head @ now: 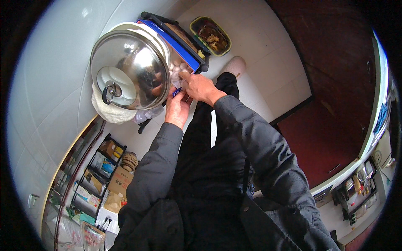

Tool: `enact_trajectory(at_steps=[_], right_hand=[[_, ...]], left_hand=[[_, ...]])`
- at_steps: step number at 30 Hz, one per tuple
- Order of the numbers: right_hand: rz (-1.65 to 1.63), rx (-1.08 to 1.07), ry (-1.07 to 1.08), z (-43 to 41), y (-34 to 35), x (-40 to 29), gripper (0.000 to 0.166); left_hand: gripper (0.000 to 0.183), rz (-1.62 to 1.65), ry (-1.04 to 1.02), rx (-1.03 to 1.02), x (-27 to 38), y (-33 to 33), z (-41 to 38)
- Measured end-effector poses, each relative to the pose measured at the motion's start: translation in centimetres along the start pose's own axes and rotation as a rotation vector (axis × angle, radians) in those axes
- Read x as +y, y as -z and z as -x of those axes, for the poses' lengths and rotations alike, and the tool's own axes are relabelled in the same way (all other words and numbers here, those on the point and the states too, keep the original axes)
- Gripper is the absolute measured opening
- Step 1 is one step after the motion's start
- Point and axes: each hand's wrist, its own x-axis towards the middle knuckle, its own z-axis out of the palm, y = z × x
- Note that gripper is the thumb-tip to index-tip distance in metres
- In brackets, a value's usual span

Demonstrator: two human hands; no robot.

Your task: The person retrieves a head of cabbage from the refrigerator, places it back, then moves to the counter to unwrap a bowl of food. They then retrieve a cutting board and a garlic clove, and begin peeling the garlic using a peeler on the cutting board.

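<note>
My left hand [178,109] is at the near edge of a blue box [182,47], its fingers at a small blue item [176,92] that they partly hide. Beside it, my right hand [201,87] pinches thin clear plastic [176,80] between thumb and fingers. Several white eggs or egg-like balls [179,67] lie in the box just beyond the fingers. A large domed steel pot lid [141,66] with a black handle stands to the left of both hands and covers part of the box. What lies under my fingers is hidden.
A black rack [204,67] carries the box. Behind it, a bin [226,50] with scraps stands on the tiled floor. A cream cloth [108,108] hangs below the lid. Dark red cabinets [323,138] are at the right, a black shelf [108,180] with packages at the lower left.
</note>
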Motion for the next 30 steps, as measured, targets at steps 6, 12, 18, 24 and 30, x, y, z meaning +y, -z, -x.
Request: enact_trajectory(at_steps=[6, 12, 18, 24, 30], right_hand=[[0.142, 0.048, 0.088, -1.2, -0.5, -0.8, 0.031], [0.481, 0.071, 0.141, -1.2, -0.5, -2.4, 0.022], [0.692, 0.048, 0.250, -3.2, -1.0, -3.3, 0.017], [0.781, 0.062, 0.292, -4.2, -0.6, -3.0, 0.016], [0.816, -0.053, 0.281, -4.5, 0.2, -3.9, 0.013]], left_hand=[[0.041, -0.051, 0.021, 0.055, 0.7, -0.3, 0.6], [0.038, -0.103, 0.022, 0.118, 0.7, -0.2, 0.7], [0.043, -0.077, 0.006, 0.089, 0.8, -0.5, 0.6], [0.032, -0.107, -0.005, 0.066, 1.3, -0.9, 1.0], [0.027, -0.017, -0.002, 0.109, 1.0, -0.7, 0.5]])
